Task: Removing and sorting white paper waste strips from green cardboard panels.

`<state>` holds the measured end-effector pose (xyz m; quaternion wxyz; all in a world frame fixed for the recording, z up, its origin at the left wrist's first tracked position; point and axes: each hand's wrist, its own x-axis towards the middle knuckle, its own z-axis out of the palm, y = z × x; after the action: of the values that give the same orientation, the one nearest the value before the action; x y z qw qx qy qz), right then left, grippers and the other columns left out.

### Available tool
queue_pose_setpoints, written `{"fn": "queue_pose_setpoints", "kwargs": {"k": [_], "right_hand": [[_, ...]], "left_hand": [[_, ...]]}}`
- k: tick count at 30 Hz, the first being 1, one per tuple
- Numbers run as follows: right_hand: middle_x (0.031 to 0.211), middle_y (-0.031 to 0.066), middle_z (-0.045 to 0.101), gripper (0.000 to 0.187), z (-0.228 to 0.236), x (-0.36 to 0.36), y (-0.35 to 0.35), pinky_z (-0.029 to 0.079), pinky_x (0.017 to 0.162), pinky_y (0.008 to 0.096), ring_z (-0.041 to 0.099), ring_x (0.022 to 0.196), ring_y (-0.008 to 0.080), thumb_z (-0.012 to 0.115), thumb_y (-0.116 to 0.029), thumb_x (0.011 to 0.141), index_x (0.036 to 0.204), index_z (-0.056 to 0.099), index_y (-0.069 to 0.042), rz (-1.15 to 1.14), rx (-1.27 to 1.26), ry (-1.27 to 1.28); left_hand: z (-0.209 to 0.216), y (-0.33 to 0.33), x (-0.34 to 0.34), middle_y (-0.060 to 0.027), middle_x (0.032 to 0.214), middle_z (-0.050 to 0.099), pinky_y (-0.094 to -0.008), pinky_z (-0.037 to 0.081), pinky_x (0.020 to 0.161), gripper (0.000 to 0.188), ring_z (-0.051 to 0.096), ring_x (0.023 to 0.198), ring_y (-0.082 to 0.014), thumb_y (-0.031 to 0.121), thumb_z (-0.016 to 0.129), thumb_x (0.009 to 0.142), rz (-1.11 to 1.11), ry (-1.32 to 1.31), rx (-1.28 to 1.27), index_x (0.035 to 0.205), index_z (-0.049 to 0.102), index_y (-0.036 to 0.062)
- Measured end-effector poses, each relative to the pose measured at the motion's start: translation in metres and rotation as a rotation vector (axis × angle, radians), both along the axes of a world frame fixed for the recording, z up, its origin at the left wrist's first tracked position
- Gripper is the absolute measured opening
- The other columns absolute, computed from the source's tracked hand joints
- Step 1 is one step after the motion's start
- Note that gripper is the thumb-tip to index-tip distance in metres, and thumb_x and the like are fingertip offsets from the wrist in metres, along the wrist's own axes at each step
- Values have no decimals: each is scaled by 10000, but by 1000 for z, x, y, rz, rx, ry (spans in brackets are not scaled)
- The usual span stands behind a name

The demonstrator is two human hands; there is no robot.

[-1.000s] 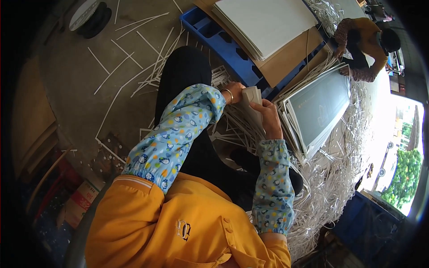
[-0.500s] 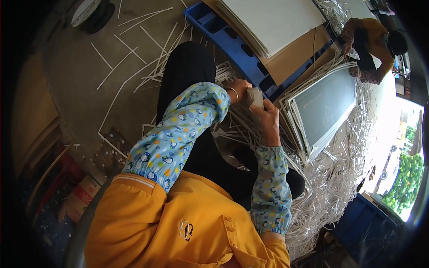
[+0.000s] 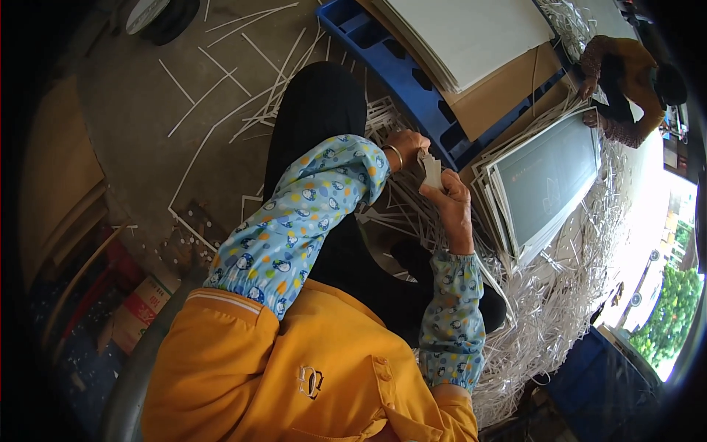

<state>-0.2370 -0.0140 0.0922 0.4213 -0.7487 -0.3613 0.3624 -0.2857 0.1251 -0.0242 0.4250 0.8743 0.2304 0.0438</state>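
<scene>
My right hand (image 3: 453, 205) grips a small stack of whitish card pieces (image 3: 432, 174) by its lower end, thumb on the near face. The stack's upper edge looks uneven and stepped. My left hand (image 3: 406, 147), with a bangle on the wrist, is closed at the stack's upper corner; its fingertips are partly hidden. Both hands are above a heap of thin white strips (image 3: 401, 199), in front of my knees. Patterned blue sleeve covers are on both my forearms.
A blue pallet (image 3: 383, 59) bears large white sheets (image 3: 471, 37) ahead. Leaning grey-faced boards (image 3: 549, 177) stand right, beside a big pile of shredded strips (image 3: 537, 331). Another person (image 3: 626, 81) holds the boards' far edge. Loose strips lie on the floor (image 3: 132, 118); a blue bin (image 3: 604, 383) stands lower right.
The stack's upper edge, even before, now looks stepped and ragged. My right hand has moved slightly down, a little farther from my left. The whole view has shifted slightly.
</scene>
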Motion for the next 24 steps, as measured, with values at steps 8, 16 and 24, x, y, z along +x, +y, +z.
{"fn": "queue_pose_setpoints", "kwargs": {"k": [8,16,24], "right_hand": [[664,20,319,262,19,-9,-1,296,576,261,331,635,127,665,-43,627,638,408,5,-19,-40,123],[702,-4,502,165,50,-7,-33,372,625,196,458,672,58,577,-167,820,898,550,-25,-137,65,147],[529,1,413,196,42,-1,-43,244,372,216,298,391,72,465,-271,891,860,429,-80,-762,561,590]], "left_hand": [[-16,1,2,-90,646,578,-371,442,583,72,579,661,-296,160,609,662,-36,-114,-85,633,556,122],[-37,7,10,-138,656,545,-354,418,578,103,529,635,-320,127,526,748,110,-205,-4,668,536,64],[47,30,5,-79,933,593,-314,432,768,451,556,876,-204,180,647,661,-213,-303,-641,1083,509,102]]}}
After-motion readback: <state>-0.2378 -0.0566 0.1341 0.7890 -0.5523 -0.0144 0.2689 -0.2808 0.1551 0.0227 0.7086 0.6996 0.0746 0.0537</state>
